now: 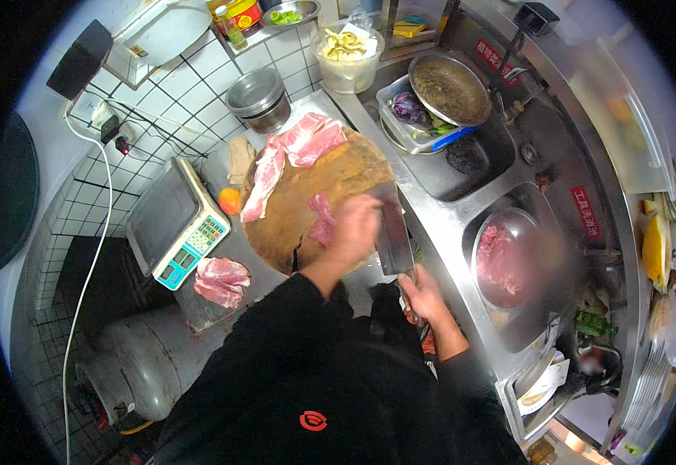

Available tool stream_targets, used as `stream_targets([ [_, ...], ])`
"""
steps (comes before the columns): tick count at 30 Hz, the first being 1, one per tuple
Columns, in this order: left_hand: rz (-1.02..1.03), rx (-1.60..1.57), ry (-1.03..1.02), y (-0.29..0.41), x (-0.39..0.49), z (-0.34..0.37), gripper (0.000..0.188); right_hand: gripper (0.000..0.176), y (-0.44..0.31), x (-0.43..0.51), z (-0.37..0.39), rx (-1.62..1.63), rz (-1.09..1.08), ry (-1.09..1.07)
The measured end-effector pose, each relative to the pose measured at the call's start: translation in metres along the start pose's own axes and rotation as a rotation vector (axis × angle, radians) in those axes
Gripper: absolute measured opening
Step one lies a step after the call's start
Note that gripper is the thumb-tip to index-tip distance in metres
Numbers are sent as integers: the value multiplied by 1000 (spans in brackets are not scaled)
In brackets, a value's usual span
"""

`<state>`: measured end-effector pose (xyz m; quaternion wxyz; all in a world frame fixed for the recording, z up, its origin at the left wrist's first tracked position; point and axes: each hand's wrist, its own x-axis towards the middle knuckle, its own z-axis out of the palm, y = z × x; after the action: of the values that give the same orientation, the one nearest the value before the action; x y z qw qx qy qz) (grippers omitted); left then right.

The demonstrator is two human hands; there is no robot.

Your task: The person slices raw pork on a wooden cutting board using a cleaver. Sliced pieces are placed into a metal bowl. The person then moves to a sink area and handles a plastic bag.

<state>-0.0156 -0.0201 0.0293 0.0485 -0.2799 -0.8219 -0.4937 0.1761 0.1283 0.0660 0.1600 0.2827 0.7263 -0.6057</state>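
My right hand [424, 292] grips the handle of a broad cleaver, its dark blade [395, 232] lying over the right edge of a round wooden chopping board [291, 238]. My left hand [356, 228], blurred, is over the board with its fingers close to the blade. Whether they touch it, or hold anything, I cannot tell. Just left of those fingers is a small piece of raw meat [319, 218]. Larger pale, fatty cuts of raw meat [311, 141] rest along the board's far left side. A dark crack runs in from the board's near edge.
Left of the board stand a digital scale [192, 244], an orange fruit [229, 200] and another raw meat piece [223, 282]. At right, a metal bowl [480, 256] of cut meat sits in the sink. A pan [449, 88] leans on a plastic tub [396, 125]. Below left lies a gas cylinder [152, 366].
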Motion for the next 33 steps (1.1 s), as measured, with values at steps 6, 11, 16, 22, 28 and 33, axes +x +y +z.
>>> stream_targets([
  [6,103,321,-185,-105,11,-84,22,34,-31,21,11,-456,-229,103],
  [11,35,501,-453,-84,27,-107,17,35,-41,25,19,-563,-226,153],
  [16,-261,590,-190,-85,24,-102,16,33,-48,22,20,-594,-227,159],
  [22,3,479,-242,-72,-18,-79,19,30,-60,14,17,-666,-241,117],
  [28,166,319,-122,-45,-50,-56,14,29,-64,-6,10,-854,-230,12],
  [33,242,337,-114,-51,-45,-51,14,29,-83,-3,26,-909,-126,-51],
])
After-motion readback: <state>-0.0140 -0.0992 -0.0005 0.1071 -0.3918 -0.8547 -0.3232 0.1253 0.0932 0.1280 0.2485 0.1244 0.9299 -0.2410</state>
